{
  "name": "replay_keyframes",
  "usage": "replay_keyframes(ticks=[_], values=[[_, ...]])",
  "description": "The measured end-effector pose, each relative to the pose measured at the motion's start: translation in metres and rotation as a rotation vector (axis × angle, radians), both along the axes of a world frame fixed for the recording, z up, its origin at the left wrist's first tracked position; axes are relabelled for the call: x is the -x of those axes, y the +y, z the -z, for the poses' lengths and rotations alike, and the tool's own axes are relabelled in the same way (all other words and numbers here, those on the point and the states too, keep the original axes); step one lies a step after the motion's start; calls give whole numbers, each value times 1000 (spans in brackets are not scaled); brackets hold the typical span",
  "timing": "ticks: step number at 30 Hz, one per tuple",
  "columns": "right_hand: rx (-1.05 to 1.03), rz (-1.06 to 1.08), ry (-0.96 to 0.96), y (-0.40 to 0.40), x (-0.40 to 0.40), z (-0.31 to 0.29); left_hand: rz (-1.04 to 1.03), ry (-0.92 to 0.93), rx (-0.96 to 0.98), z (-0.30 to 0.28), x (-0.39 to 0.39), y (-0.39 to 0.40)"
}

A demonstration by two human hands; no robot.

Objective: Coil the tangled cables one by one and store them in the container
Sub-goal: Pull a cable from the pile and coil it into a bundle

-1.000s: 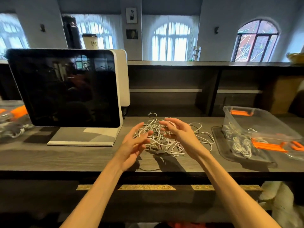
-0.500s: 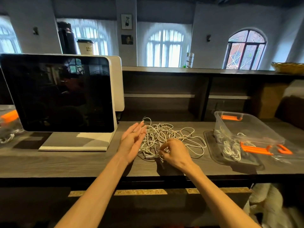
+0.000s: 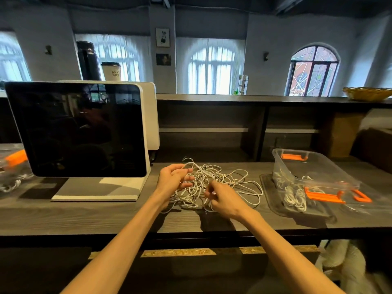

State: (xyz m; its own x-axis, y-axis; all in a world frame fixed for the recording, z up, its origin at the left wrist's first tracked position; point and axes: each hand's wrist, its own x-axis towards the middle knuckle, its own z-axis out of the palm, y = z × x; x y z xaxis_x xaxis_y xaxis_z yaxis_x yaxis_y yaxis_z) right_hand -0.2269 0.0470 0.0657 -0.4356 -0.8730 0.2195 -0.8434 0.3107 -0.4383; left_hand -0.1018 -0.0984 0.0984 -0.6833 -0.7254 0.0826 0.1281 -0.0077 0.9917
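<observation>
The dark wooden counter [image 3: 84, 217] carried the whole job, with a large dark-screened monitor [image 3: 80, 130] standing at its left. At the right sat the clear plastic container [image 3: 318, 166] with orange latches, resting on its lid, and a few white coiled cables [image 3: 294, 197] already lay inside it, so part of the work looked done. Most of it seemed left: a loose tangle of white cables [image 3: 222, 179] sprawled on the counter between monitor and container, near the front edge. The left hand [image 3: 172, 180] sat in the tangle's left side, fingers curled around several strands. The right hand [image 3: 224, 199] pinched a strand at the tangle's near edge, apparently singling out one cable to coil next.
</observation>
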Motion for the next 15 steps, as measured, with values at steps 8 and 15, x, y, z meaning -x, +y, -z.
replay_keyframes(ticks=[8,15], values=[[580,-88,-299,20,10,-112,81,44,134,-29,-1,9],[521,-168,1,27,14,-180,175,166,143,-95,3,31]])
